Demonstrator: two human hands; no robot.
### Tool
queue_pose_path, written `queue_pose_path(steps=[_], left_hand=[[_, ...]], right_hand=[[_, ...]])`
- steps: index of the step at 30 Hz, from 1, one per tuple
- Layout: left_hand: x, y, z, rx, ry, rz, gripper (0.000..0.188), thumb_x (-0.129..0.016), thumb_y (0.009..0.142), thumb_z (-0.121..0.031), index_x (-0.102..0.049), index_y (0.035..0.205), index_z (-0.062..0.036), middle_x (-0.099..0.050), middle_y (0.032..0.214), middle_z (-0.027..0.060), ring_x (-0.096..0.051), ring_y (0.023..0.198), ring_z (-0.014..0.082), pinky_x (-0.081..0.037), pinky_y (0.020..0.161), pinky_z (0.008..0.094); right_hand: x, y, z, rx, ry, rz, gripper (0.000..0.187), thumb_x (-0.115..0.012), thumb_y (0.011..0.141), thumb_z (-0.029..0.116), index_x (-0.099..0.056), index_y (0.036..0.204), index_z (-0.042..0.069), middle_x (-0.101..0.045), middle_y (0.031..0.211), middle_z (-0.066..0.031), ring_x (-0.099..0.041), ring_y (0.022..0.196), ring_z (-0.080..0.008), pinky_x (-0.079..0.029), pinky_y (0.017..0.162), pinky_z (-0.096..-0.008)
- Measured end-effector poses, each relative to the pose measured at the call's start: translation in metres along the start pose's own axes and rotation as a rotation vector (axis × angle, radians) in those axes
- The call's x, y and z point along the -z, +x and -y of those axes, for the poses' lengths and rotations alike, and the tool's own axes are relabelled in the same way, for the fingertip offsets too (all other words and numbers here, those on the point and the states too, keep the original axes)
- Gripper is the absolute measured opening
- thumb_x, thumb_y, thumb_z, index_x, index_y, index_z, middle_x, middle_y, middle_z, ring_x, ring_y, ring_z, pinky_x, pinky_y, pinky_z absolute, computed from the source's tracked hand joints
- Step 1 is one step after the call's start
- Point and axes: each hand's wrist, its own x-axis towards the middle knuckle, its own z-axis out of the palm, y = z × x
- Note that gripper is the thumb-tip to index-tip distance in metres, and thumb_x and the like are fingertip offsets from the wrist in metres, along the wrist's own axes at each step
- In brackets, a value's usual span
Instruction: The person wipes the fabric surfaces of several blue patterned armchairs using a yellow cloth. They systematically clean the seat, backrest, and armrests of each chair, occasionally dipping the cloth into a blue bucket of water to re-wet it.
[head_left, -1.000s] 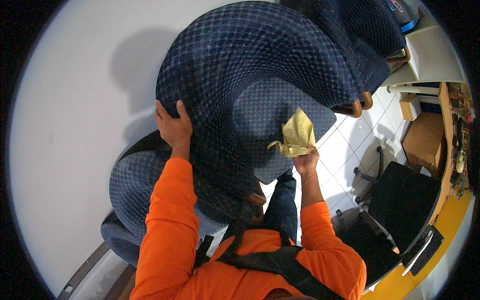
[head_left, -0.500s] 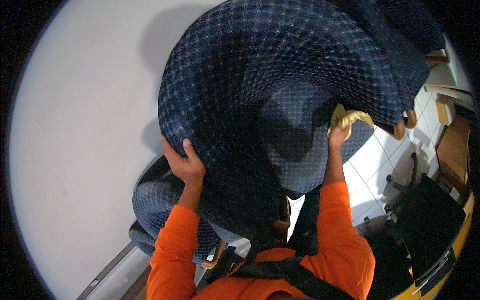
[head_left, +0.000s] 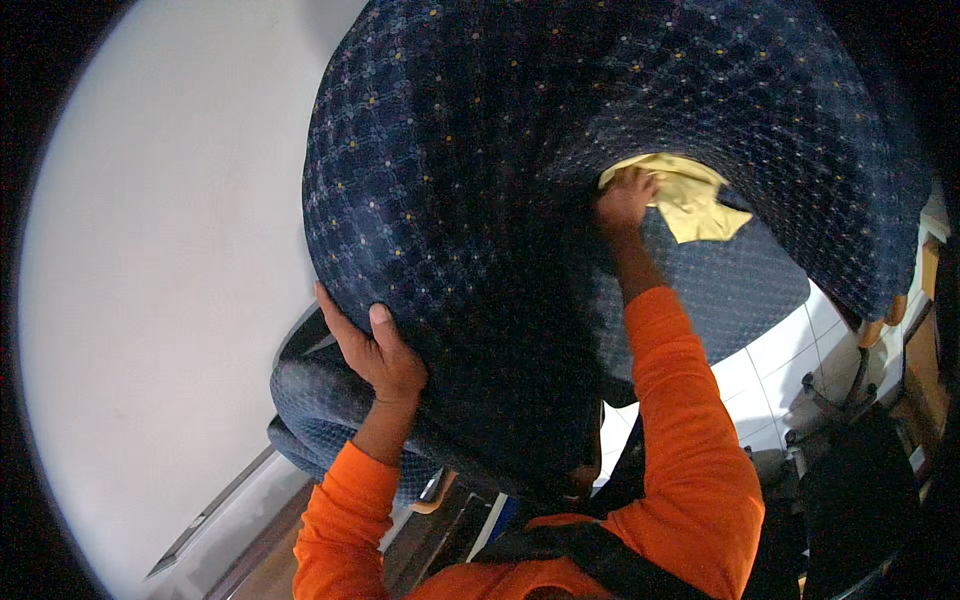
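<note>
A dark blue patterned upholstered armchair with a curved back fills the middle of the view. My left hand grips the left edge of its backrest, thumb on the inner face and fingers toward the outside. Down inside the chair, my right hand presses on a yellow cloth, which lies partly spread over the back of the seat. The right fingertips rest on the cloth and are slightly blurred.
A plain white wall runs along the left. Another blue patterned chair stands below my left hand. White floor tiles show at the right, near a black swivel chair. Brown cardboard is at the right rim.
My right hand has moved left and deeper into the armchair, and the yellow cloth now lies more spread on the seat. The view has come closer; my left hand keeps its hold on the backrest.
</note>
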Motion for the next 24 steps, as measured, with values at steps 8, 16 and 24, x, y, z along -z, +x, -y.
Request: queue_pose_path(steps=[8, 16, 24], left_hand=[[-0.003, 0.0, 0.001, -0.07, 0.014, -0.047, 0.066, -0.053, 0.1, -0.029, -0.03, 0.148, 0.0097, -0.039, 0.149, 0.0291, -0.038, 0.14, 0.0383, -0.025, 0.117, 0.0418], [0.0, 0.0, -0.005, -0.043, 0.163, -0.083, 0.073, -0.057, 0.096, -0.042, -0.034, 0.147, 0.0057, -0.045, 0.143, 0.0287, -0.044, 0.133, 0.0435, -0.033, 0.112, 0.0456], [0.002, 0.001, -0.007, -0.058, 0.166, -0.114, 0.075, -0.058, 0.094, -0.045, -0.037, 0.146, 0.0037, -0.049, 0.137, 0.0279, -0.05, 0.124, 0.0441, -0.04, 0.106, 0.0467]], right_hand=[[-0.068, -0.133, 0.04, 0.492, 0.146, 0.062, 0.05, -0.056, 0.085, 0.022, -0.059, 0.126, -0.005, -0.053, 0.133, -0.0227, -0.036, 0.135, -0.045, -0.015, 0.12, -0.0594], [-0.021, -0.306, -0.065, 0.988, -0.106, 0.428, 0.041, -0.058, 0.083, 0.035, -0.067, 0.109, 0.004, -0.061, 0.119, -0.0156, -0.052, 0.122, -0.0342, -0.022, 0.118, -0.0521], [0.066, -0.409, -0.198, 0.131, 0.68, 0.861, 0.044, -0.061, 0.093, 0.028, -0.054, 0.131, 0.007, -0.055, 0.131, -0.0153, -0.049, 0.124, -0.0289, -0.037, 0.11, -0.0419]])
